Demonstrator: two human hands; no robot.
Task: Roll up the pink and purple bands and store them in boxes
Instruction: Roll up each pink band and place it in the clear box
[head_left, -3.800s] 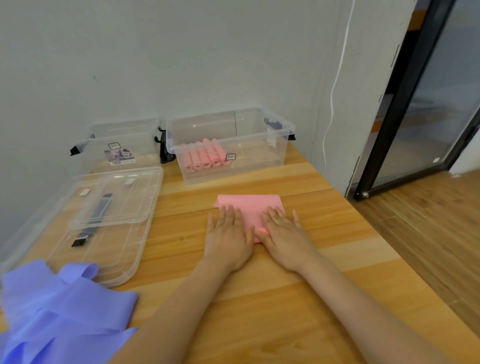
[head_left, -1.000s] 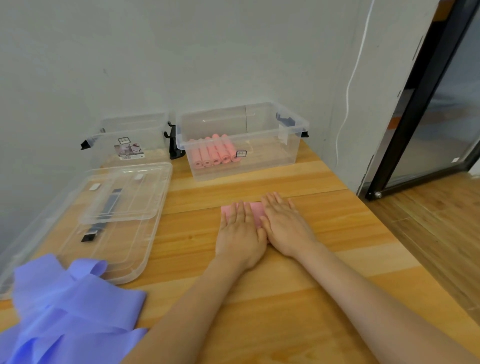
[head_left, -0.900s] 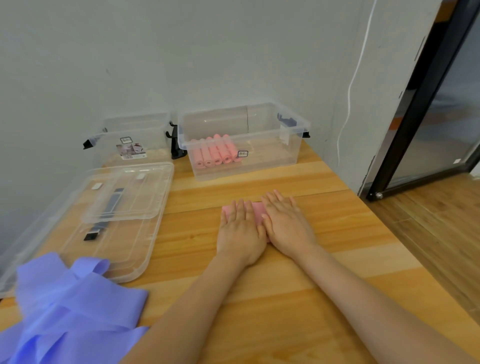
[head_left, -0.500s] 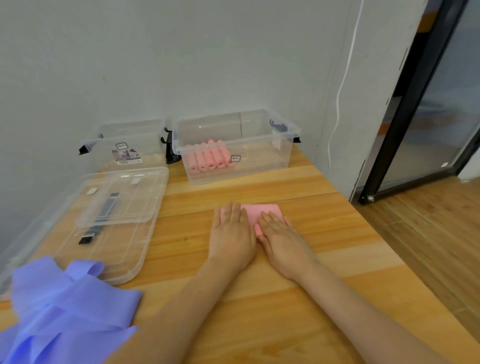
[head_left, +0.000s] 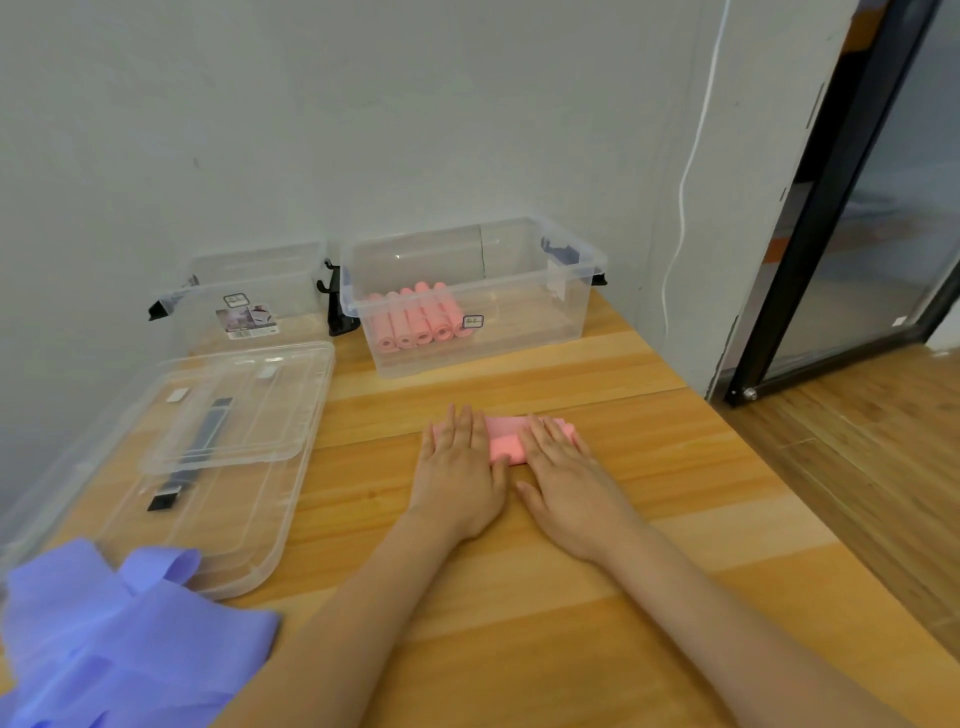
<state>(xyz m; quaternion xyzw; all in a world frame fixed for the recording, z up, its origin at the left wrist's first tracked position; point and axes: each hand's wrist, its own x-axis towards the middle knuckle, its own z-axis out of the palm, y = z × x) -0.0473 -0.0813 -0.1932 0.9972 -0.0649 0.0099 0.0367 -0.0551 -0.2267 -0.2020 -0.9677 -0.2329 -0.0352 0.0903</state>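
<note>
We press both hands flat, fingers straight, on the pink band (head_left: 506, 441) lying partly rolled on the wooden worktop (head_left: 519, 623): left hand (head_left: 462, 478) on its left end, right hand (head_left: 569, 475) on its right. Behind it, the right clear box (head_left: 470, 296) holds five pink rolls (head_left: 418, 322) side by side. We see nothing inside the left clear box (head_left: 249, 291). Two clear lids (head_left: 208, 447) lie stacked at left, and the purple bands (head_left: 104, 639) are heaped loose at the near left corner.

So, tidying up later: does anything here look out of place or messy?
Only the purple bands, lying crumpled in a loose heap at the table's near left corner, partly over the clear lids.
</note>
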